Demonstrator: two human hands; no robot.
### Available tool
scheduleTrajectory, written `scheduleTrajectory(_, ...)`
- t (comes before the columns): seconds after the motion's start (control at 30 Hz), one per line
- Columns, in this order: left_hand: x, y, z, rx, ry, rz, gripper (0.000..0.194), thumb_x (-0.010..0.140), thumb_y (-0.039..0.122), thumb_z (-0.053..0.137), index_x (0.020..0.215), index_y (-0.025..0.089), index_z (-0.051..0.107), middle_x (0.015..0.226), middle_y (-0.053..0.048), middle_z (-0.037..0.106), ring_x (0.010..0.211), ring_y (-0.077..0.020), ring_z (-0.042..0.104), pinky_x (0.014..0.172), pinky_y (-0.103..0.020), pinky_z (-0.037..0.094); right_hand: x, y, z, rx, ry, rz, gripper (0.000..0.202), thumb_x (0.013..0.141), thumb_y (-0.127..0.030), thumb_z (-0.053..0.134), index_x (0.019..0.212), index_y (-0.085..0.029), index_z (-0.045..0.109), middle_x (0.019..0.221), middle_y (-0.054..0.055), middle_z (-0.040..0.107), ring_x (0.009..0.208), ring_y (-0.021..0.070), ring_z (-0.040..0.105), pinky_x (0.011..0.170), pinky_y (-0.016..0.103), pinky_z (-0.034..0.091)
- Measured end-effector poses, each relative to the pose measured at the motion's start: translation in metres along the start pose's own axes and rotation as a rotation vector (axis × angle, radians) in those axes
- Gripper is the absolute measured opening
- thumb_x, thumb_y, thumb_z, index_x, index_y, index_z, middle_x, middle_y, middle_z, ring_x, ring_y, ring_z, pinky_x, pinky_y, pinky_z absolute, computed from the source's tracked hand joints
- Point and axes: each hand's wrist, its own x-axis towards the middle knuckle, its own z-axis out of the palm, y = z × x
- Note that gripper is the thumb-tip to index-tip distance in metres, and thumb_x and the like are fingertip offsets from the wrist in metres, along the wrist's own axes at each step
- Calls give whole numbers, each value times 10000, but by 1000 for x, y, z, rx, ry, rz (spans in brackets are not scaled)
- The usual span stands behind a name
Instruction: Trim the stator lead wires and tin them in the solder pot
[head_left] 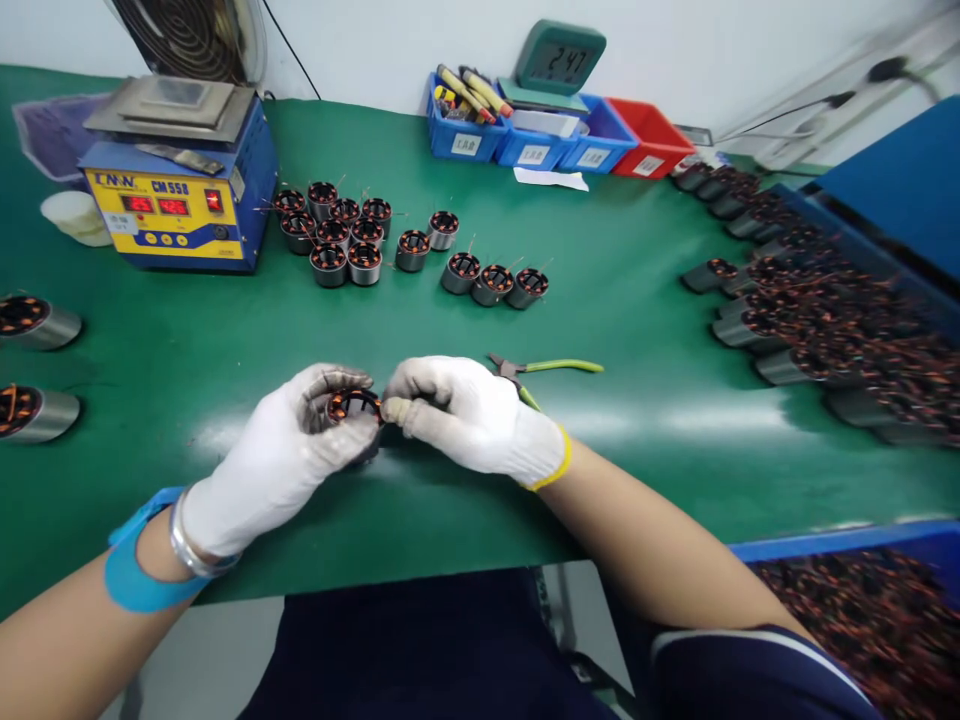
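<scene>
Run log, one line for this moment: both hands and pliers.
left hand: holding copper-wound ring | right hand: pinched at ring's edge | pliers: on green table, beyond right hand

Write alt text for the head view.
A white-gloved left hand holds a copper-wound cylinder at a green bench, the gloved right hand at its rim. Green-handled pliers lie beyond the right hand; similar cylinders stand farther back, beside a blue-and-yellow CM558 unit.

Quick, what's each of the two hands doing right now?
Left hand: closed around a wire-wound ring.
Right hand: pinched closed at the ring's edge; whether it grips a wire cannot be told.
</scene>
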Motion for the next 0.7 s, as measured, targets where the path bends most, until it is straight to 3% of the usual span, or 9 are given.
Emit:
scheduleTrajectory(0.17,-3,-4,4,175,-52,49,506,663,425,831,1049,190,605,1023,-67,706,929,-234,683,828,-357,579,-2,9,-25,-102,-124,90,242,900,-357,594,767,-158,629,667,-20,619,575,85,488,531,214,353)
scheduleTrajectory(0.3,-1,-10,6,301,-60,64,512,684,472,790,1079,206,600,1082,-71,707,989,-256,683,885,-394,562,-25,21,-51,-145,-211,259,306,889,-450,579,760,-174,615,673,-2,641,566,105,507,515,229,356)
scheduleTrajectory(0.37,3,-10,4,430,-71,80,468,690,474,758,1050,212,612,1106,-77,702,1036,-277,670,911,-414,546,-42,25,-65,-184,-169,353,365,885,-520,560,763,-181,618,670,9,645,566,120,520,519,244,384)
scheduleTrajectory(0.47,10,-7,-3,673,-101,61,399,699,423,690,1028,210,616,1084,-91,700,1014,-296,667,889,-434,538,-67,30,-83,-383,47,513,433,834,-596,582,937,-187,679,849,65,712,704,196,635,615,311,498)
scheduleTrajectory(0.53,13,-3,-8,803,-90,30,417,703,393,643,1075,208,608,1056,-99,701,962,-300,672,853,-444,537,-80,34,-91,-619,164,560,693,684,-624,714,1220,-190,645,1186,137,682,1009,326,663,808,436,554)
scheduleTrajectory(0.6,16,-1,-14,900,-66,0,405,701,379,617,1070,214,615,1026,-104,702,939,-311,672,842,-458,529,-90,43,-95,-832,151,554,1135,467,-622,837,1442,-154,490,1464,201,491,1313,453,479,1026,562,468)
scheduleTrajectory(0.63,17,0,-16,933,-62,-16,377,703,374,607,1046,217,624,1014,-104,704,937,-315,671,843,-462,524,-95,49,-96,-895,112,549,1295,391,-618,864,1497,-117,414,1535,230,390,1397,481,367,1100,587,400)
scheduleTrajectory(0.7,19,-1,-19,946,-52,-35,322,707,364,594,994,223,639,989,-95,711,918,-314,675,824,-452,522,-103,59,-97,-937,45,565,1393,387,-636,859,1536,-62,319,1580,266,286,1458,470,262,1162,572,333)
